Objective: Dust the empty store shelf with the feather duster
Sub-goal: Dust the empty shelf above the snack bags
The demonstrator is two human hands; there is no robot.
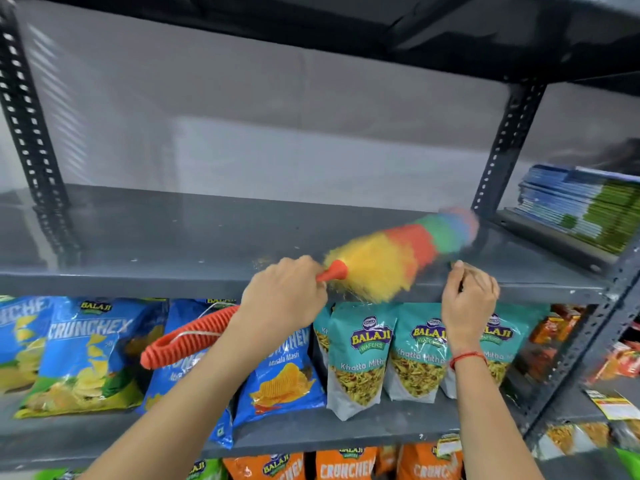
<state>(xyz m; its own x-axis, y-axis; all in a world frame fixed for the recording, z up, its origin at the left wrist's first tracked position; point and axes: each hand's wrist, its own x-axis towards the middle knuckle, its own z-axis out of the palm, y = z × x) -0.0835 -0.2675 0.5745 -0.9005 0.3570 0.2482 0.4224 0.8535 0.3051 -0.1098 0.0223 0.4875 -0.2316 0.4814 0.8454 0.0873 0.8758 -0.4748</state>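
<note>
The left hand [284, 292] clamped the feather duster [398, 254] on the empty shelf [173, 237]; the right hand [469, 299], fingers curled together, gripped its near edge.

retail shop; slotted-angle steel racking [509, 133]; branded snack packets [360, 355] faced out in rows below; stacked booklets [581, 202] on adjacent bay

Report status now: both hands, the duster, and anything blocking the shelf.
Left hand gripping feather duster handle. Right hand on the shelf front edge. Duster head on shelf's right part. Nothing in the way.
</note>
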